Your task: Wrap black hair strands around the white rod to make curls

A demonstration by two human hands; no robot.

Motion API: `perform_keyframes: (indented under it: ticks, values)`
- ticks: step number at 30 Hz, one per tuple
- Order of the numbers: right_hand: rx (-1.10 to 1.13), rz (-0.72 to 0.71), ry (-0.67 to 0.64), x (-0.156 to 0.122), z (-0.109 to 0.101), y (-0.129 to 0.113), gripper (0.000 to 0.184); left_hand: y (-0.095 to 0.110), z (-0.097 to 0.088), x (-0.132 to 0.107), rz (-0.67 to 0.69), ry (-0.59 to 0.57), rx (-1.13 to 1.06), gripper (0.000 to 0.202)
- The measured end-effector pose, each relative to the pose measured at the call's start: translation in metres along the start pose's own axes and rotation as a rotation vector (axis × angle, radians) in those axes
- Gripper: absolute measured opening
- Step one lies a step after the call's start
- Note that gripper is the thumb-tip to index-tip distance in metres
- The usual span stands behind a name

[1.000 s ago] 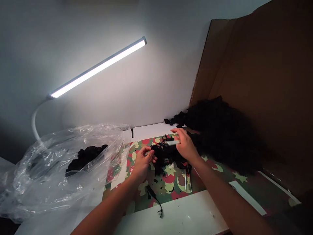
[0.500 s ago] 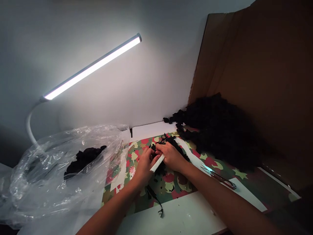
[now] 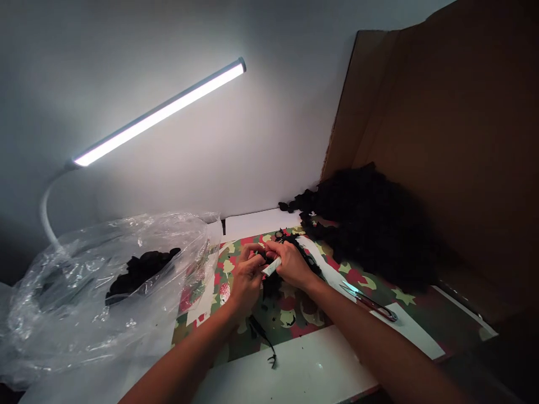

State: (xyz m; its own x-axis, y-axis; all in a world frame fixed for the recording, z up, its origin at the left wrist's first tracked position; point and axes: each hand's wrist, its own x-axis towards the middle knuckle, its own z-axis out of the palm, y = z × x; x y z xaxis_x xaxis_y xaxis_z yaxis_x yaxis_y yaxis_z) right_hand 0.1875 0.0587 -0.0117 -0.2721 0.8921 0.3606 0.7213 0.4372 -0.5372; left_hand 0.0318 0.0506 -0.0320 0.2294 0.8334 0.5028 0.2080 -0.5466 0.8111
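Observation:
My left hand [image 3: 247, 276] is closed, thumb and forefinger pinching a small black piece [image 3: 261, 255] that looks like soft rubber or cloth. Close beside it, my right hand [image 3: 293, 264] is shut around a white, flat, stick-like tool [image 3: 272, 267], whose end juts out toward me. The fingertips of both hands meet at the black piece, and the tool's far end is hidden. Under and behind the hands lie black scraps [image 3: 309, 255] on a patterned sheet [image 3: 290, 331]. A thin black strand [image 3: 265, 339] lies nearer to me.
At the right, a large heap of black pieces [image 3: 370, 224] leans against a cardboard panel [image 3: 404, 106]. Red-handled scissors or pliers [image 3: 370, 303] lie right of my right forearm. A clear plastic bag [image 3: 84, 331] with black pieces [image 3: 143, 272] spreads leftward beneath a lit lamp [image 3: 164, 115].
The left fingers have lifted and bent over the black piece. The white tool has turned slightly and less of it shows. The view has shifted a little.

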Motion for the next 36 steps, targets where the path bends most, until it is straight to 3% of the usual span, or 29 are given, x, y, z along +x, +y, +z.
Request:
perform_keyframes:
  ticks: [3, 8, 11, 14, 17, 21, 25, 30, 36]
  values:
    - [0.005, 0.017, 0.016, 0.001, 0.000, 0.000, 0.017, 0.004, 0.000, -0.005, 0.022, 0.029, 0.022, 0.023]
    - [0.021, 0.153, 0.140, 0.007, -0.012, 0.028, 0.019, 0.024, -0.001, -0.011, 0.118, -0.080, -0.053, 0.023]
    - [0.058, 0.191, 0.180, 0.008, -0.019, 0.046, 0.021, 0.030, -0.004, -0.006, 0.043, 0.002, -0.159, 0.029]
    - [0.094, 0.171, 0.203, 0.008, -0.019, 0.051, 0.008, 0.025, -0.006, 0.001, -0.094, 0.062, -0.357, 0.036]
    - [0.106, 0.141, 0.253, 0.006, -0.019, 0.047, 0.009, 0.018, -0.006, 0.003, -0.194, 0.086, -0.491, 0.036]
    - [0.095, 0.110, 0.304, 0.002, -0.020, 0.038, 0.026, 0.014, -0.004, 0.003, -0.307, 0.107, -0.651, 0.029]
    - [0.135, 0.052, 0.310, -0.003, -0.020, 0.023, 0.014, 0.008, -0.002, 0.004, -0.503, 0.146, -0.875, 0.030]
    - [0.304, -0.083, 0.254, -0.009, -0.013, 0.001, 0.016, 0.004, -0.001, 0.003, -0.663, 0.144, -0.952, 0.036]
    - [0.288, -0.108, 0.197, -0.011, -0.007, 0.000, 0.031, 0.013, 0.002, 0.001, -0.665, 0.160, -0.933, 0.040]
